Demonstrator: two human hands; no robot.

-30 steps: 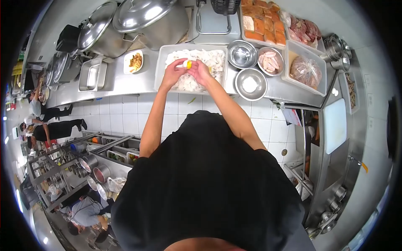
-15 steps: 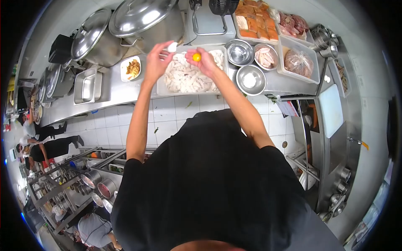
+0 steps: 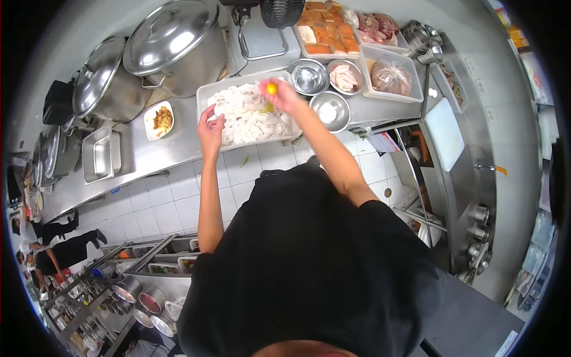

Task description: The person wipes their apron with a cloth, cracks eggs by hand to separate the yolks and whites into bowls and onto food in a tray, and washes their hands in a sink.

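Observation:
A yellow egg yolk [image 3: 272, 88] rests in the cupped fingers of my right hand [image 3: 284, 98], which is over the right part of a clear plastic tub [image 3: 204, 95]. Pale, wet pieces of raw meat or seafood [image 3: 247, 122] fill the tub. Just below the yolk, a yellowish clear liquid [image 3: 267, 109] shows on the pieces. My left hand [image 3: 210, 132] is at the tub's left side, thumb and fingers bent and apart. White shows between them, but I cannot tell whether it is eggshell or the tub behind.
Steel bowls [image 3: 331, 112] and a bowl of pale meat [image 3: 344, 78] stand right of the tub. Behind are salmon-coloured pieces [image 3: 327, 33] and a fan [image 3: 282, 12]. Leftward are a white dish of brown food [image 3: 159, 121], a steel pan [image 3: 100, 154] and lidded pots [image 3: 178, 53]. People [image 3: 53, 256] stand far left.
My left hand, which held a white eggshell, has moved down and left to the tub's side. My right hand still holds the yolk, now lower over the tub. The view has shifted and turned.

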